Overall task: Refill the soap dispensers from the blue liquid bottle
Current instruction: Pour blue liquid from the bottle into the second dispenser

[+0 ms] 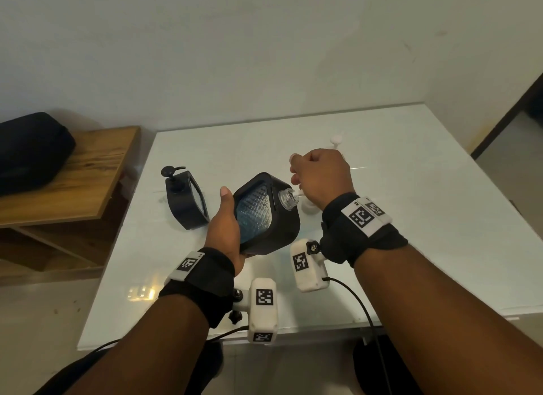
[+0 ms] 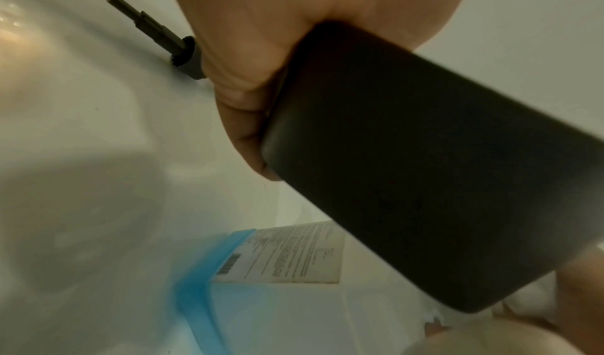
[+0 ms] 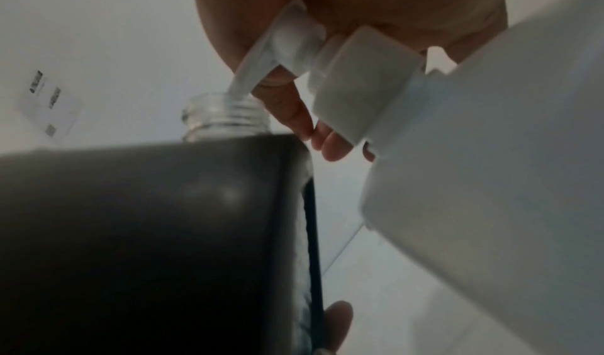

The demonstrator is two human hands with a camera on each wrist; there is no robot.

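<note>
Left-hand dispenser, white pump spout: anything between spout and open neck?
Nothing visible. The black dispenser in the left hand is tilted, its clear neck uncapped, and the white pump spout held by the right hand reaches the neck's mouth. That hand's fingers lie beside the neck, not across it.

A white glossy tabletop [image 1: 411,218] stands against a pale wall [image 1: 235,42]. To its far left, a black zipped case [image 1: 32,150] lies on a wooden shelf [image 1: 97,174].
</note>
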